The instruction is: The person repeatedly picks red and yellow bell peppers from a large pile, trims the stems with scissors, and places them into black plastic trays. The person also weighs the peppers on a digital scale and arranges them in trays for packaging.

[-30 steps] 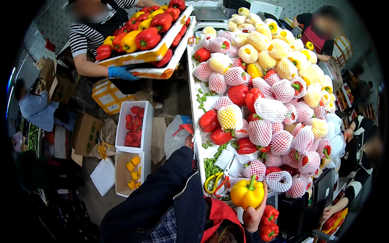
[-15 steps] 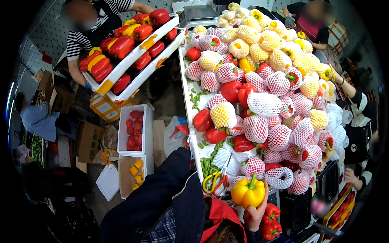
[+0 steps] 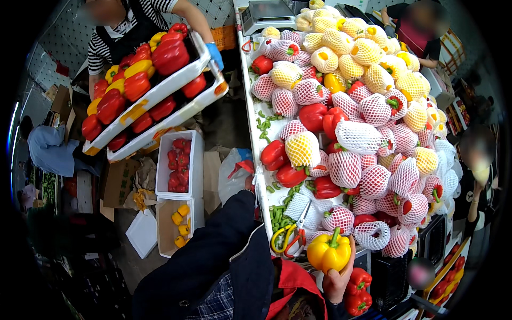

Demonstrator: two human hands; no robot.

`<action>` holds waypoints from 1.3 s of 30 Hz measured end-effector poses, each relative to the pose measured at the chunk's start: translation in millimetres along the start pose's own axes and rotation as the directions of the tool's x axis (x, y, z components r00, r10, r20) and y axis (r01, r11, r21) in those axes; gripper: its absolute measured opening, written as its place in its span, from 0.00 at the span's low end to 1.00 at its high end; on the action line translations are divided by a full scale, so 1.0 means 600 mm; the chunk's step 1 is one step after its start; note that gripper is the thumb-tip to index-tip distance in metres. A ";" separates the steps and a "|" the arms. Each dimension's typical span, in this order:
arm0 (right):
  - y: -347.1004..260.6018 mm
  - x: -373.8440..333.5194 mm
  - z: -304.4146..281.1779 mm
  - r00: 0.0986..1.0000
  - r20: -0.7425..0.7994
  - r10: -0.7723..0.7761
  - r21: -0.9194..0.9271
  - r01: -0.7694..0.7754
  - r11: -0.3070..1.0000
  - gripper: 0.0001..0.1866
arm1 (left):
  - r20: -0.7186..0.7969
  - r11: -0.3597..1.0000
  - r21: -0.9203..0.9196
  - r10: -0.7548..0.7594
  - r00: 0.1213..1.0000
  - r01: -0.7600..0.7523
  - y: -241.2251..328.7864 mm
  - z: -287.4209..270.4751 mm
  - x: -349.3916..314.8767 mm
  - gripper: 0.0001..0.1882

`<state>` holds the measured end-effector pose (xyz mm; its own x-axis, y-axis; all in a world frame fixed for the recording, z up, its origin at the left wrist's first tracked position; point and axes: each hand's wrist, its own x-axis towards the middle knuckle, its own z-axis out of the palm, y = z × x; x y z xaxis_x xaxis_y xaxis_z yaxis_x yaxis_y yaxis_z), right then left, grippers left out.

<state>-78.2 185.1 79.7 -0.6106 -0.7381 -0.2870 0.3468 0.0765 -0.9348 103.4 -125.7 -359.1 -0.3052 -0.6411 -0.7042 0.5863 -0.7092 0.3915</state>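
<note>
A bare yellow bell pepper (image 3: pixel 328 253) with a green stem rests in my right hand (image 3: pixel 338 280), whose fingers wrap its right side and underside. My left hand (image 3: pixel 249 184) shows only as a small patch beyond the dark sleeve, beside the table's left edge and near a clear plastic bag (image 3: pixel 234 173); its fingers are hidden. Just left of the held pepper lie scissors (image 3: pixel 290 237) with yellow and red handles. Close by on the white table (image 3: pixel 260 205) are green stem pieces (image 3: pixel 279 217), an empty white foam net (image 3: pixel 296 205) and bare red bell peppers (image 3: pixel 326 187).
A large heap of net-wrapped peppers (image 3: pixel 376 144) covers the table. At far left, a person carries two stacked trays (image 3: pixel 160 98) of red and yellow peppers. Foam boxes (image 3: pixel 200 165) of peppers stand on the floor. Black crates (image 3: pixel 391 274) and red peppers (image 3: pixel 358 290) sit at lower right.
The carried trays have moved left and nearer, and the carrier's blue-gloved hand now shows. The scene has shifted slightly right in view. My right hand still holds the yellow bell pepper.
</note>
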 end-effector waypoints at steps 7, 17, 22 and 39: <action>0.000 0.001 0.009 1.000 0.025 0.008 0.002 -0.008 1.000 0.57 | 0.007 0.999 -0.044 -0.002 1.000 0.002 -0.007 -0.007 0.016 0.18; 0.021 0.006 -0.005 0.999 0.039 0.004 -0.001 -0.004 1.000 0.58 | -0.058 0.996 -0.020 -0.091 0.994 0.090 0.013 0.043 -0.043 0.26; 0.021 0.008 -0.003 0.999 0.049 0.002 0.012 -0.003 1.000 0.60 | -0.075 0.997 0.021 -0.071 0.995 0.073 0.010 0.039 -0.037 0.27; 0.019 0.008 0.000 0.999 0.042 0.015 0.031 -0.016 0.999 0.61 | -0.046 0.994 -0.002 -0.113 0.993 0.113 0.002 -0.010 0.023 0.25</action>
<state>-77.0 182.6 67.5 -0.5745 -0.7647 -0.2919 0.3790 0.0675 -0.9229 104.4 -133.5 -371.6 -0.3349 -0.5426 -0.7703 0.5495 -0.7766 0.3082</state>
